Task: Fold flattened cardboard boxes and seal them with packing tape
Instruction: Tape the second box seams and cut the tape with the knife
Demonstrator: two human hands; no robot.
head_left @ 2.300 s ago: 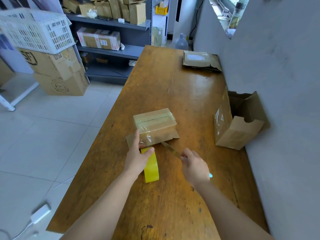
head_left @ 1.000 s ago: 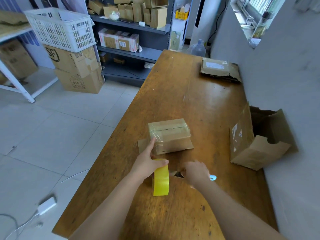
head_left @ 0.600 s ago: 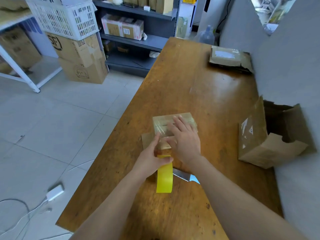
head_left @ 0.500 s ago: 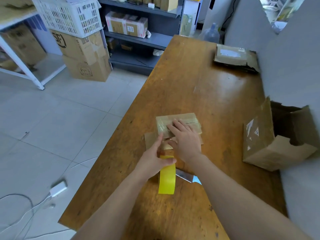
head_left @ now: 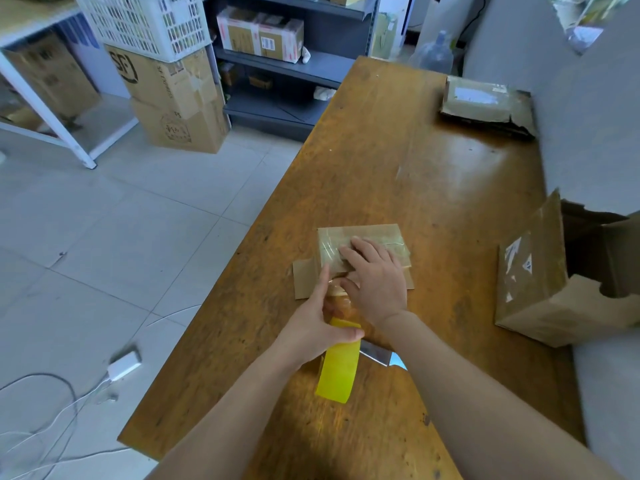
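Currently, head view only: the small box point(head_left: 367, 232) sits mid-way along the tabletop point(head_left: 433, 188), its top seam already under clear tape and one flap lying flat toward the person. The right hand point(head_left: 377, 282) lies palm-down on the box top, grip spread, fingers point(head_left: 356, 247) straight and pressing the tape. The left hand point(head_left: 311, 327) has its grip curled round the yellow tape roll point(head_left: 339, 368), held at the box's near edge (whether a strand joins roll to box I cannot tell; that spot is blurred).

Step in hand, as I judge it: rubbing the tape end down. To do it well, slide the flat fingers along the seam from the middle outward, then over the edge onto the side wall, leaving no bubble or lifted corner. Keep the roll clear so it does not re-stick.

Change: 2.3 s ago the right hand held the cutter point(head_left: 375, 351) at the tape strand. It now lies on the tabletop under the right forearm, and that hand has moved onto the box. Against 0.5 s ago, nearly identical.
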